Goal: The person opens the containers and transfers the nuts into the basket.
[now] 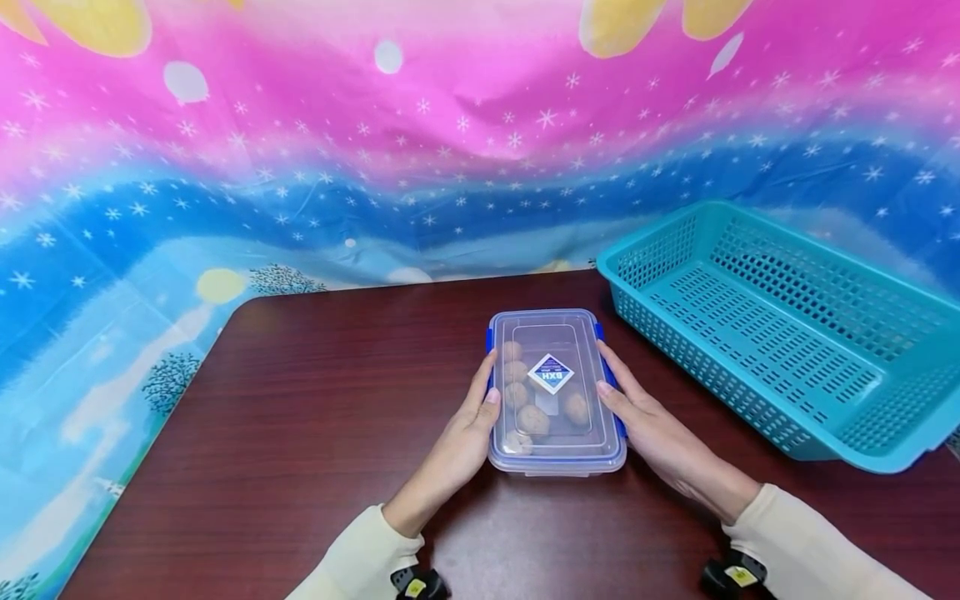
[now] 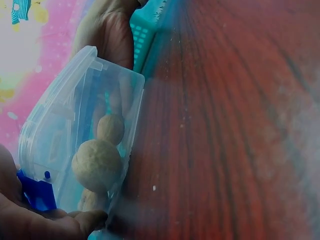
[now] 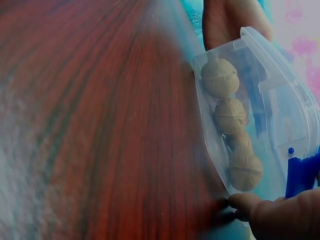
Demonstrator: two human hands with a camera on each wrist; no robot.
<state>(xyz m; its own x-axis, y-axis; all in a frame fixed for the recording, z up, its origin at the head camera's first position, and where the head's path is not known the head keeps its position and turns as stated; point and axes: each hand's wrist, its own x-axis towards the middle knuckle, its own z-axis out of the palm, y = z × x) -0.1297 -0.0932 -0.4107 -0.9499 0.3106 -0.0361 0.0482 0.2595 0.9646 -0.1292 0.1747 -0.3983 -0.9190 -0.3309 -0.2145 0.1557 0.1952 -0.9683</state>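
A clear plastic food box (image 1: 558,450) with a lid and blue side latches (image 2: 37,192) lies between my hands in the head view. Several walnuts (image 1: 533,419) show through the lid, most of them along the left side. My left hand (image 1: 467,433) grips the box's left side, thumb at the lid's edge. On the opposite side my right hand (image 1: 663,433) holds it, its thumb over the lid's rim. In the right wrist view, walnuts (image 3: 220,78) line the near wall, and fingertips are right at the bottom edge.
A turquoise perforated basket (image 1: 738,387) stands at the right of the dark red-brown table (image 1: 322,400). Behind the table hangs a pink and blue patterned cloth (image 1: 450,150). A diamond-shaped label (image 1: 551,373) is on the lid.
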